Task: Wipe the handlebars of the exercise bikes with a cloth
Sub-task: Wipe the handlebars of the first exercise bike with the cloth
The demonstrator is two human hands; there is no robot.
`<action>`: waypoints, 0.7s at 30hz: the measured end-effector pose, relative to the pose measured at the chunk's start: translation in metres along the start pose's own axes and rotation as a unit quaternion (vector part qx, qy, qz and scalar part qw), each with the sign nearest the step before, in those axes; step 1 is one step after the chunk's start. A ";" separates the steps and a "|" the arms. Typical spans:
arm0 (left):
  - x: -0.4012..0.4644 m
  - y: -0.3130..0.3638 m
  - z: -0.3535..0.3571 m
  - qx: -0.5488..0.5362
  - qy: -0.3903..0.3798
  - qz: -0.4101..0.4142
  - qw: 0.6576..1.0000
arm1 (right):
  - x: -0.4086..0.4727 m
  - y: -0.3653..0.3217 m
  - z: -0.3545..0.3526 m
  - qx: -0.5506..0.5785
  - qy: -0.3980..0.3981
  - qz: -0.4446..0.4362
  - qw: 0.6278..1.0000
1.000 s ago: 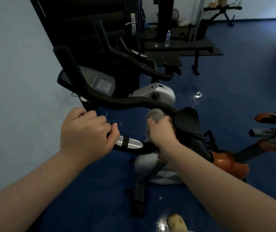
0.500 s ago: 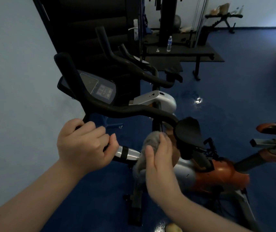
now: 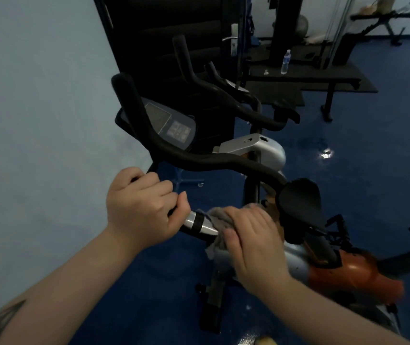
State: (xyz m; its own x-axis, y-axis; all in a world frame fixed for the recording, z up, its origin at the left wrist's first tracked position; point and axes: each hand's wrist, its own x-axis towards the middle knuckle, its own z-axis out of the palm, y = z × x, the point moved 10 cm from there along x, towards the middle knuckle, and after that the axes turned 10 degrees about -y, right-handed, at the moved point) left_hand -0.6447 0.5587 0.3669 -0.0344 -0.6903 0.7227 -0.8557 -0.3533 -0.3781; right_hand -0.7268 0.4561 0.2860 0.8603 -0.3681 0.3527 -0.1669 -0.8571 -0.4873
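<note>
Fingers (image 3: 245,220) of the right hand (image 3: 253,242) now clamp the grey cloth (image 3: 217,216) around the near handlebar (image 3: 199,224) beside its silver sensor — it has slid leftward, toward the left hand (image 3: 139,207) gripping the bar, so this stretch is nearly wiped.

The right hand (image 3: 253,242) hides most of the cloth (image 3: 217,217) and the handlebar beneath

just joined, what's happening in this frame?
A person is wiping an exercise bike's near black handlebar in a gym. The left hand grips the bar's end, steadying it. The right hand presses a crumpled grey cloth around the bar, right beside the silver sensor plate. The far black handlebar and the grey console sit untouched beyond. A second bike's handlebars stand behind.
</note>
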 end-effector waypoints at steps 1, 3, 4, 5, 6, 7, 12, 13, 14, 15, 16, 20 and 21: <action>0.001 -0.001 0.000 0.003 -0.002 -0.007 1.000 | 0.006 -0.006 0.002 -0.016 -0.004 0.018 1.000; 0.002 -0.001 0.001 0.009 -0.015 -0.014 1.000 | 0.026 -0.028 0.016 -0.062 -0.041 0.043 0.996; 0.002 -0.001 0.002 0.013 -0.024 -0.012 1.000 | 0.034 -0.035 0.020 -0.058 -0.052 0.050 0.996; 0.002 0.000 0.002 0.016 -0.031 -0.006 0.999 | 0.035 -0.037 0.021 -0.046 -0.060 0.044 0.996; 0.002 0.000 0.001 0.015 -0.035 0.001 0.999 | 0.033 -0.035 0.020 -0.023 -0.069 0.026 0.997; 0.002 0.001 -0.001 0.003 -0.038 0.009 0.999 | 0.027 -0.033 0.014 -0.007 -0.074 -0.002 0.997; -0.020 -0.049 -0.016 -0.224 -0.042 -0.230 0.946 | 0.025 -0.028 0.012 -0.078 -0.113 -0.040 0.990; -0.037 -0.062 -0.015 -0.280 -0.029 -0.323 0.904 | 0.036 -0.040 0.015 -0.107 -0.109 -0.035 0.988; -0.055 -0.067 -0.011 -0.327 -0.016 -0.396 0.858 | 0.047 -0.057 0.017 -0.115 -0.094 -0.045 0.988; -0.069 -0.067 -0.008 -0.362 -0.010 -0.444 0.820 | 0.055 -0.073 0.019 -0.106 -0.074 -0.062 0.990; -0.077 -0.063 -0.005 -0.389 -0.012 -0.469 0.793 | 0.060 -0.081 0.026 -0.079 -0.085 -0.069 0.991; -0.083 -0.048 0.000 -0.442 -0.035 -0.490 0.750 | 0.047 -0.068 0.030 -0.041 -0.115 -0.046 0.991; -0.083 -0.049 -0.001 -0.447 -0.040 -0.490 0.747 | 0.048 -0.063 0.028 -0.041 -0.125 -0.034 0.991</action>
State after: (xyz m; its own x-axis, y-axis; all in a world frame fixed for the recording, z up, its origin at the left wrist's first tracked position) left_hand -0.6006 0.6334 0.3259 0.8350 -0.4257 0.3486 -0.4540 -0.1753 0.8736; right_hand -0.6619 0.5024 0.3111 0.9615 -0.2173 0.1685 -0.1350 -0.9069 -0.3991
